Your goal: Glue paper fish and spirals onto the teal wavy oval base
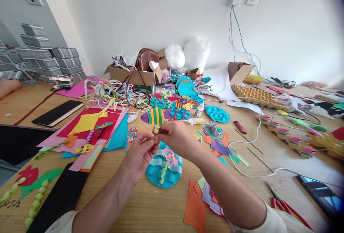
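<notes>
Above the table's middle I hold a paper fish (156,116) with green and yellow stripes and a purple head and tail. A fuzzy yellow pipe cleaner (156,129) hangs under it. My right hand (176,138) pinches this stem just below the fish. Slightly lower, my left hand (142,150) grips the same stem, its fingertips close to the right ones. Beneath both hands lies a blue paper disc (156,180) with wavy light-blue strips. On the disc are a pink spotted fish (171,156) and its curly yellow stem (162,174).
Coloured paper sheets (63,131) and a black notebook (57,113) lie to the left. Glue bottles (199,109) stand and lie behind the hands. Paper scraps (195,204), red-handled pliers (281,202), a phone (319,195) and a white cable (243,174) are on the right. Another person's hand (10,85) shows far left.
</notes>
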Demonstrator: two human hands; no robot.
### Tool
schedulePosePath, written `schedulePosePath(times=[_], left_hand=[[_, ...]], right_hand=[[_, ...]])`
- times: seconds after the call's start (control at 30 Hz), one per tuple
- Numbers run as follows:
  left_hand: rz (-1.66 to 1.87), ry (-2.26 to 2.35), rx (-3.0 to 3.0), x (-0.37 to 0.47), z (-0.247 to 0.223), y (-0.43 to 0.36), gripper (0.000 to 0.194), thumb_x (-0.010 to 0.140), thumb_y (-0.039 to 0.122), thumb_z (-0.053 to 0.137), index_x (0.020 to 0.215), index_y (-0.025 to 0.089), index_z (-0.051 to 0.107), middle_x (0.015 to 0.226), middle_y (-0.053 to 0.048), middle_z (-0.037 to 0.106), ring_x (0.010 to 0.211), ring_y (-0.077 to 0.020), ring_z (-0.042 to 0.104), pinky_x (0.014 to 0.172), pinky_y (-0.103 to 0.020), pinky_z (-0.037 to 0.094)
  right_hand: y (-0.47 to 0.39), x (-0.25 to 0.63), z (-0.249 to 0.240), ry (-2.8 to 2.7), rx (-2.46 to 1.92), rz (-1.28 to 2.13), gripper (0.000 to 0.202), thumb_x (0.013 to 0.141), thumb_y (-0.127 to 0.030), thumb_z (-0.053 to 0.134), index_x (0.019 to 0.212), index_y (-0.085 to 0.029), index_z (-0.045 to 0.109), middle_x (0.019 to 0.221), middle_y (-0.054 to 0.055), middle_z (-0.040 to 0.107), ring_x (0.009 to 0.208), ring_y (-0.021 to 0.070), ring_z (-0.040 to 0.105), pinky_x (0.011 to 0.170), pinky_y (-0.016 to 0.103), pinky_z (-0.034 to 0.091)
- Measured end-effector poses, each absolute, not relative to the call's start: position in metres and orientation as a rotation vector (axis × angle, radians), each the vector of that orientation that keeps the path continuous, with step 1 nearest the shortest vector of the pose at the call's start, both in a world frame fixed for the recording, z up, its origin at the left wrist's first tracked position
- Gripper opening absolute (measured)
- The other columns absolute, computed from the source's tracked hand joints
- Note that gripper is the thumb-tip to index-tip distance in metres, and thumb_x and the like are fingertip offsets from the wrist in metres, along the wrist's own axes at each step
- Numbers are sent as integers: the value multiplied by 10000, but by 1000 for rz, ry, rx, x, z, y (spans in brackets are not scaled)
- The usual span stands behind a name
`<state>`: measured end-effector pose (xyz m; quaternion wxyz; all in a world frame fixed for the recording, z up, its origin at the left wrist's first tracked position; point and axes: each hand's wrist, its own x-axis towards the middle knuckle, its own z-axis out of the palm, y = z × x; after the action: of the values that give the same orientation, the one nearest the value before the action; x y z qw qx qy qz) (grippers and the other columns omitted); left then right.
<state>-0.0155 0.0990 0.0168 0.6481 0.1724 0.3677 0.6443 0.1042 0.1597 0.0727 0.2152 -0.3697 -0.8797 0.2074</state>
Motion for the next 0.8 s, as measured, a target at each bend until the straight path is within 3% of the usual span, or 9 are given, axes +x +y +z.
schedulePosePath(times=[0.37, 0.6, 0.8], left_hand=[[1487, 887, 364, -16, 7, 102, 338, 496, 102, 793, 718, 156, 545, 628, 39, 619, 529, -67, 579, 498, -143, 451], [1462, 934, 584, -12, 21, 88, 368, 567, 203, 800, 873, 152, 603, 738, -10, 674, 686, -114, 636, 630, -194, 499], [1605, 952, 700, -8, 19, 83, 253, 631, 233, 758, 830, 177, 611, 691, 31, 656, 611, -87, 609, 582, -183, 473]], right_hand=[[156, 101, 59, -2629, -925, 312, 143, 755, -141, 551, 617, -150, 590, 553, -9, 523, 488, 77, 377, 463, 222, 192], [160, 108, 73, -2426, -1021, 586, 155, 745, -145, 607, 593, -144, 577, 561, -33, 522, 504, 55, 405, 478, 185, 239], [151, 109, 85, -2374, -1001, 614, 144, 713, -145, 644, 593, -139, 564, 535, -46, 501, 495, 53, 419, 462, 175, 251]])
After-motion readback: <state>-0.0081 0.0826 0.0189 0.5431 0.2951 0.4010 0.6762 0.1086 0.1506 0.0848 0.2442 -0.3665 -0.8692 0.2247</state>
